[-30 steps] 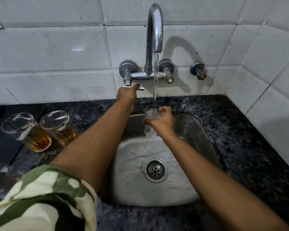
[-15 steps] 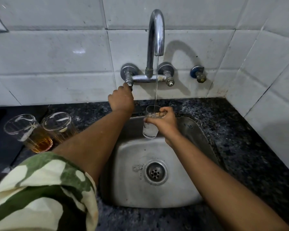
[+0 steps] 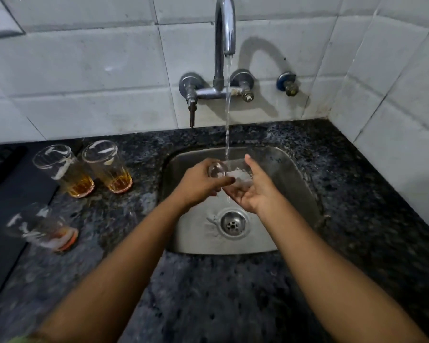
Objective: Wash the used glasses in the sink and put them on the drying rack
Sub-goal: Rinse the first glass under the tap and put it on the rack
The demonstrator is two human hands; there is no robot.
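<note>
Both hands meet at frame centre over the sink (image 3: 295, 194). Left hand (image 3: 198, 184) curls its fingers round the base end of the glass (image 3: 233, 173); right hand (image 3: 253, 191) cups it from below, palm up, fingers loosely bent against its side. I see the glass lying on its side, above the basin and not touching it, right under the water stream (image 3: 227, 120) from the tap (image 3: 224, 33). Drain (image 3: 233, 225) sits below my hands. Left of frame on the dark speckled desk (image 3: 233, 293): two upright glasses with amber liquid (image 3: 65, 169) (image 3: 108, 165) side by side, plus a third glass (image 3: 41, 227), blurred, lower left.
</note>
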